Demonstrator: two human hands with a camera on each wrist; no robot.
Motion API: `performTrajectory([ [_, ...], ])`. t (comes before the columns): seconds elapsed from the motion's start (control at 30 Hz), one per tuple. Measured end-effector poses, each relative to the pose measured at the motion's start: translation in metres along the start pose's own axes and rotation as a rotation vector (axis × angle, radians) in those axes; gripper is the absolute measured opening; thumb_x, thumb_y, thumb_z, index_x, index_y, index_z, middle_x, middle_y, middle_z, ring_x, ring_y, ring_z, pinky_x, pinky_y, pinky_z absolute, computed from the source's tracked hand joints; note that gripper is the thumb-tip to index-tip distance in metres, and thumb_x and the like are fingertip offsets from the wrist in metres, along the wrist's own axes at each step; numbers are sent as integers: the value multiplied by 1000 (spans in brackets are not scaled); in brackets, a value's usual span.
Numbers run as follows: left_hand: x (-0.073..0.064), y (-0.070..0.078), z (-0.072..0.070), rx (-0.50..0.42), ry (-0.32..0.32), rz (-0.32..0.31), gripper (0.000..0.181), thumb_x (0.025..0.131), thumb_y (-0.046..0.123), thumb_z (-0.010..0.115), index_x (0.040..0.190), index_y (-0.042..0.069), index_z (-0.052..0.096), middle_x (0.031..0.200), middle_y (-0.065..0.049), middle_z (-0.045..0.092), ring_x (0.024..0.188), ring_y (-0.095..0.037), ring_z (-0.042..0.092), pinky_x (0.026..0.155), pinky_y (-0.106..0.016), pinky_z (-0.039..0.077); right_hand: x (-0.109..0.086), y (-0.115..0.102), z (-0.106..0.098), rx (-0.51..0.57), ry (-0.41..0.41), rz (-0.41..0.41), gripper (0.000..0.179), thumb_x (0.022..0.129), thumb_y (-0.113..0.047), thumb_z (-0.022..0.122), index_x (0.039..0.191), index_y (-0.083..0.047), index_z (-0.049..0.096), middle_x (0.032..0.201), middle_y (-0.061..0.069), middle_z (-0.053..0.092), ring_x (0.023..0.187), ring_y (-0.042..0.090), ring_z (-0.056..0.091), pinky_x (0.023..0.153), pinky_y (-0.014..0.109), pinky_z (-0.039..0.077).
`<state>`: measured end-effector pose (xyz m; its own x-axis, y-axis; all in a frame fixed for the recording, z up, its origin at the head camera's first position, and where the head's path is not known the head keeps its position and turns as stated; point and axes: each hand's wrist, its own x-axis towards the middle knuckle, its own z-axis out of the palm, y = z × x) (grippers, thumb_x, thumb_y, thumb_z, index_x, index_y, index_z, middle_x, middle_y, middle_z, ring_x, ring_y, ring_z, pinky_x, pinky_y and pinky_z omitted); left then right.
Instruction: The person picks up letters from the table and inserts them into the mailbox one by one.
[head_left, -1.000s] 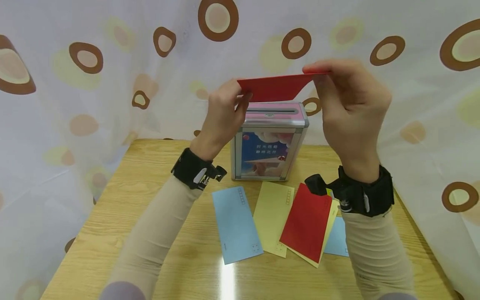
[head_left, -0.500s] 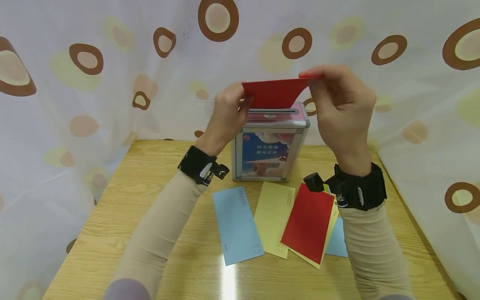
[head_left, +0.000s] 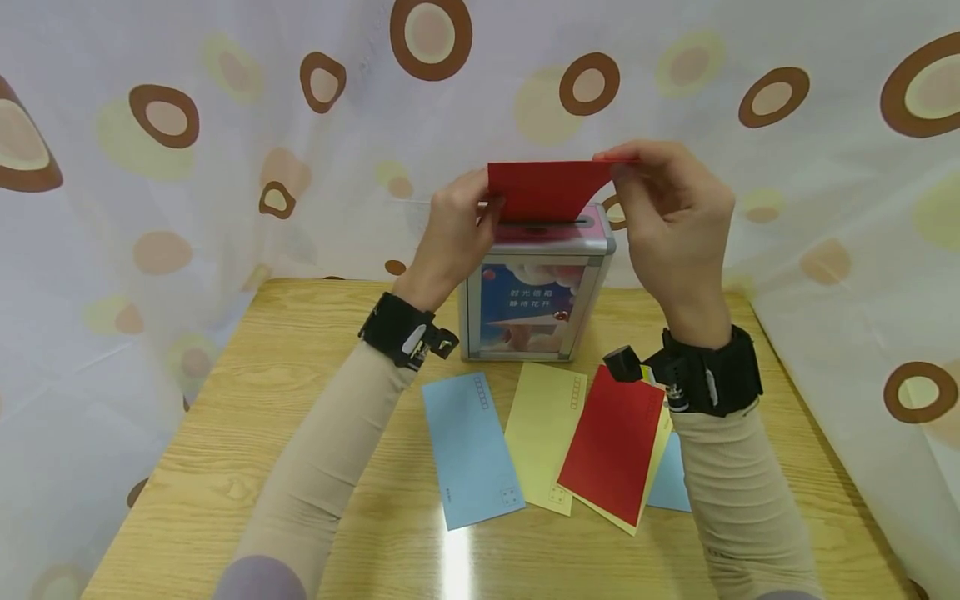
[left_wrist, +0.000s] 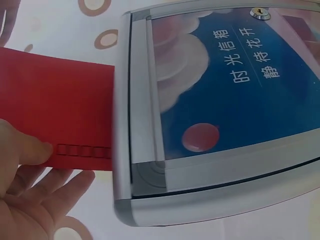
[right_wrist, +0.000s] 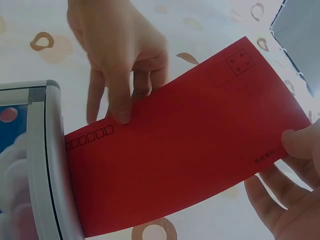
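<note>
Lower than a second ago, the held red envelope (head_left: 551,187) now meets one box (head_left: 536,312) between and below the hands. The left hand (head_left: 459,229) pinches its near-slot side, the right hand (head_left: 678,221) its upper corner. Below lie one red envelope (head_left: 611,446), two yellow envelopes (head_left: 543,437), two blue envelopes (head_left: 472,454).

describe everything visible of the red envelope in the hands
The red envelope looks like paper, slightly bowed, printed with small outlined squares and dark lettering. It is held end-down at the slot of the box; how far in, I can't tell. The left hand pinches a long edge, the right hand an upper corner.
</note>
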<state>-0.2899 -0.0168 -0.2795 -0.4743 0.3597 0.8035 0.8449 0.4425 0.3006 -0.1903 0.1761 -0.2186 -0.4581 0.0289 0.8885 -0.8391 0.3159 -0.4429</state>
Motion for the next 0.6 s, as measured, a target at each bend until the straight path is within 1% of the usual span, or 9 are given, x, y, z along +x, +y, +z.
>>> performTrajectory([
  [0.13,1,9,-5,19,43,12,15,95,2,57,108,-2,63,104,-16,68,98,-21,66,86,-27,55,-1,-2,1,5,-1,29,15,92,8,56,99,11,69,91,23,68,69,15,60,66,21,51],
  [0.2,3,17,-10,17,79,10,14,96,5,58,107,-2,63,103,-16,68,96,-20,66,85,-27,56,-2,1,0,2,-2,43,15,92,9,56,99,11,69,91,24,67,69,15,58,68,21,50],
  [0.3,7,33,-20,-9,149,32,16,95,7,60,108,-1,64,103,-14,69,93,-18,66,84,-25,56,-5,11,-2,-25,-8,46,15,92,8,56,101,10,68,93,22,68,70,15,58,69,21,50],
  [0.37,10,45,-27,-33,203,70,18,94,7,61,109,-2,65,103,-15,69,92,-18,66,83,-25,56,-6,19,-4,-44,-2,47,15,93,6,57,103,8,69,94,17,69,71,14,59,69,20,51],
  [0.47,14,59,-37,-70,287,150,19,93,6,63,109,-3,65,100,-15,70,90,-18,66,80,-25,57,-7,26,-8,-58,-3,47,16,94,2,58,105,6,69,97,10,70,72,14,61,69,20,52],
  [0.53,16,65,-41,-74,322,192,17,92,5,64,107,-3,66,98,-15,70,88,-17,66,79,-25,57,-7,28,-10,-63,-7,43,16,94,1,58,106,5,69,98,8,71,73,15,62,71,20,53],
  [0.6,17,67,-45,-69,340,214,14,91,4,66,103,-3,67,95,-15,70,86,-17,66,77,-25,58,-8,26,-10,-57,-13,44,17,94,1,58,106,5,68,99,9,70,74,15,62,72,20,54],
])
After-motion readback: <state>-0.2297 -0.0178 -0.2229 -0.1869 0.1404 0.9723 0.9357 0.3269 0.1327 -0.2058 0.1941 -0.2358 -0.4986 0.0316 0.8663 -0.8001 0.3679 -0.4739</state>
